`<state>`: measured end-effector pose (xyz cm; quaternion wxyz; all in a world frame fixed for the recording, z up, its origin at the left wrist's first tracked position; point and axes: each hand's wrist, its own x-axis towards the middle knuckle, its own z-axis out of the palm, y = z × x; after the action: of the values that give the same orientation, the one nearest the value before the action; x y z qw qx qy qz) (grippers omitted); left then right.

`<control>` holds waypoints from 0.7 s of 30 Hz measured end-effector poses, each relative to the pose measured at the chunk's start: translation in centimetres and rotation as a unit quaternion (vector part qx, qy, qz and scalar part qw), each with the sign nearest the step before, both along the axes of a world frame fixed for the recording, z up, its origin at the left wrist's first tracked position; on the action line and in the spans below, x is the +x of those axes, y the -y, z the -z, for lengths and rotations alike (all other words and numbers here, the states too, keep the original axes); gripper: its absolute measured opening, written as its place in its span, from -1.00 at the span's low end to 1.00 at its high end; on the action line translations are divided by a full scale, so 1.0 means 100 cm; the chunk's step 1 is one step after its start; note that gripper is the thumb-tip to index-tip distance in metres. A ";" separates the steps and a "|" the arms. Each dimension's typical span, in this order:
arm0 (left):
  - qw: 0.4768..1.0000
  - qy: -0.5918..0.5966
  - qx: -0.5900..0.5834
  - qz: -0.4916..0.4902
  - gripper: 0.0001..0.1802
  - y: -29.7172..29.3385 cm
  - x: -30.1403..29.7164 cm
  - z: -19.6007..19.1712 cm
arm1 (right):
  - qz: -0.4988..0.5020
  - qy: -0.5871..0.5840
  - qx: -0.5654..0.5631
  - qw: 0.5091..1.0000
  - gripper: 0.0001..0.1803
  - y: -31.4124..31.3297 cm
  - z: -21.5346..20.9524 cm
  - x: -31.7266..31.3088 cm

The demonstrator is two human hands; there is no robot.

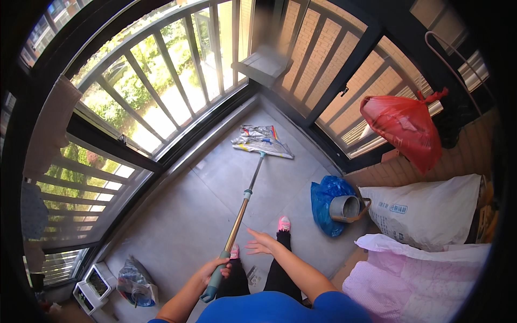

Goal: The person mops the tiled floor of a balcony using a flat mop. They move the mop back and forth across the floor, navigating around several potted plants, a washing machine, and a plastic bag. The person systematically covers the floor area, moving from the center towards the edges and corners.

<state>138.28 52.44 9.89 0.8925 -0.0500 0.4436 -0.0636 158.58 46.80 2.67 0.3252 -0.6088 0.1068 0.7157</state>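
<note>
My left hand [213,270] is wrapped round the green grip of a telescopic mop [238,219] with a gold and silver pole. The pole slants away to the far corner, where its head lies on the grey floor under a crumpled silvery plastic bag [259,141]; whether it is inside or beneath the bag I cannot tell. Just right of the pole, my right hand [261,242] holds nothing, its fingers spread and apart from the mop. Below it, a small clear plastic piece [255,276] lies between my legs.
Barred windows [156,81] close in the far sides. On the right are a blue bag [322,207] with a grey cylinder [343,206], a white sack [425,207], pink fabric [401,280] and a hanging red bag [403,125]. Lower left stand white planters [97,285] and a filled plastic bag [134,282].
</note>
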 end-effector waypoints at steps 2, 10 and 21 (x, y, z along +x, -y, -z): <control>0.999 0.034 -0.023 0.005 -0.72 0.011 -0.017 -0.001 | 0.069 -0.109 0.033 0.991 -0.59 -0.032 0.029 -0.020; 0.994 -0.094 -0.056 -0.001 -0.55 0.053 -0.140 -0.067 | 0.038 -0.218 -0.078 0.972 -0.85 -0.016 0.052 -0.161; 0.982 -0.048 0.087 0.162 -0.53 -0.033 -0.069 -0.022 | 0.038 0.116 0.036 0.992 -0.77 -0.085 0.108 -0.117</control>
<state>131.40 55.71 12.10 0.8488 0.0978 0.4923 -0.1663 146.84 55.28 -8.11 0.3839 -0.6711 0.0651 0.6309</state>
